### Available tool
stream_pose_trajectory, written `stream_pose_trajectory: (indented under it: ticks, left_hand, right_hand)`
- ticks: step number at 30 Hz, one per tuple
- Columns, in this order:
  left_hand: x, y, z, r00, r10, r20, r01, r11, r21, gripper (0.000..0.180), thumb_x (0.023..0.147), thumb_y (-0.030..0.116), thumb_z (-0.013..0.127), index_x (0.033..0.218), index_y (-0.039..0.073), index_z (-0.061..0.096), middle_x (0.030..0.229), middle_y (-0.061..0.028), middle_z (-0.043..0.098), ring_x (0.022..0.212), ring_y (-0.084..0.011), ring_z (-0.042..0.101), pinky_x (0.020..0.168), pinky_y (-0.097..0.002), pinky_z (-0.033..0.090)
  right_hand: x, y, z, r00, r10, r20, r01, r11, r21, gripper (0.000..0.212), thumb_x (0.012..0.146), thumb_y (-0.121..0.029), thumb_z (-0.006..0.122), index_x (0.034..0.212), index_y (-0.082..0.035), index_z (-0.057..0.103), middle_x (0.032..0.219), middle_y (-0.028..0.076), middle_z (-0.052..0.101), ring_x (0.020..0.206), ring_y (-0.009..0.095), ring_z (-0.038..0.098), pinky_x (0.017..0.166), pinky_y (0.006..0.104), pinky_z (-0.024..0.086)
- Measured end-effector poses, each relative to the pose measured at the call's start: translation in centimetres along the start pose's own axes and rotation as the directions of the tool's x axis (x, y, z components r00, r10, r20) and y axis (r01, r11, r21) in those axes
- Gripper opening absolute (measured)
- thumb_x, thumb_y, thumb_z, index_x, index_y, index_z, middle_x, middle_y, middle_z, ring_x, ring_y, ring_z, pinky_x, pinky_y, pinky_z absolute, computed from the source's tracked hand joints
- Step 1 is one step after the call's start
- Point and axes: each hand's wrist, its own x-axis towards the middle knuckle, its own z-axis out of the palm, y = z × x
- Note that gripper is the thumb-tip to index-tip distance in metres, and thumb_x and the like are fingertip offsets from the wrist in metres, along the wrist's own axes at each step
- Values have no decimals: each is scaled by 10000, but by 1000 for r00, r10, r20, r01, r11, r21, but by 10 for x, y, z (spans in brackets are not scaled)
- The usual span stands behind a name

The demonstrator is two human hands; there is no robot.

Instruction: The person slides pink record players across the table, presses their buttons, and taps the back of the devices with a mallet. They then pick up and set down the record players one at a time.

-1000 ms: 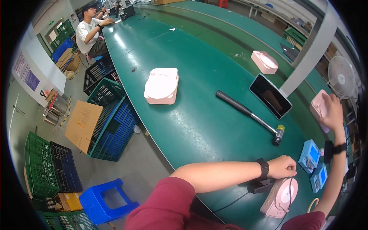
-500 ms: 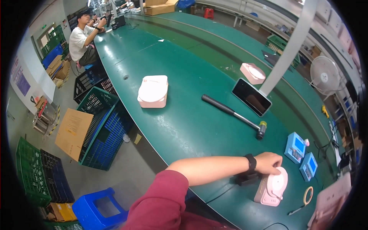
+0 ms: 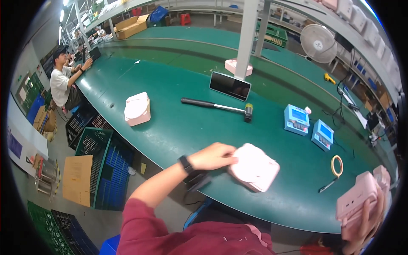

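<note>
My left hand (image 3: 214, 156), with a black band at its wrist, grips the left edge of a pale pink toy-like record player (image 3: 256, 168). A round white-pink disc covers much of its top. The player sits on the green table (image 3: 170, 140) close to the near edge, turned at an angle. At the far lower right, my right hand (image 3: 365, 221) has its fingers wrapped round a pink boxy case (image 3: 357, 199). Part of that hand is lost in the dark rim. Another pink player (image 3: 137, 109) stands alone on the left of the table.
A rubber mallet (image 3: 221, 106) lies before a propped black-screened tablet (image 3: 230, 86). Two blue boxes with screens (image 3: 296, 120), a tape roll (image 3: 336, 165) and a pen (image 3: 327, 185) lie to the right. Crates (image 3: 95, 170) stand on the floor at left, near a seated person (image 3: 63, 80).
My view has turned right. My left hand and the record player have moved left, away from the tape roll, and the player has turned. The pink case at right shows more fully.
</note>
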Motion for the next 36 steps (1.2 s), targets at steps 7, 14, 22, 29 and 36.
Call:
stream_pose_trajectory:
  ticks: [7,14,22,29,36]
  left_hand:
    - [-88,4,-35,845,-306,-439,349,937,19,300,882,276,625,846,-14,556,782,-128,596,731,-210,560,660,-356,457]
    - [-82,48,15,768,-40,-639,354,858,372,928,620,430,823,1271,-66,384,1273,-273,411,1168,-413,427,977,-448,390]
    - [-70,24,20,756,-48,-652,317,899,302,1373,449,439,909,1430,-25,69,1359,-283,263,1276,-426,321,1074,-474,306]
    - [-71,-20,18,569,-60,-820,130,991,18,1396,445,377,930,1441,29,15,1367,-235,272,1288,-348,333,1098,-441,273]
    - [-72,-24,19,600,-48,-799,156,986,59,1391,446,358,935,1444,44,19,1391,-239,261,1311,-345,323,1111,-435,254]
  right_hand:
    - [19,-7,61,991,132,-38,-114,947,299,646,693,-312,709,1266,-73,528,1294,275,466,1164,469,461,953,550,378]
    - [72,-56,136,992,-117,42,58,735,676,738,467,-242,709,1181,-93,593,1221,223,505,1041,436,491,893,512,400]
    - [70,-94,189,953,-211,218,-81,515,853,789,408,-261,756,1164,-91,607,1159,186,520,1037,382,493,902,446,393]
    - [73,-99,195,931,-215,293,-166,467,868,791,411,-278,778,1159,-84,609,1157,181,518,1041,368,493,898,420,395]
    - [74,-99,194,931,-210,299,-170,475,863,803,387,-277,773,1151,-84,616,1157,183,520,1035,373,498,895,426,399]
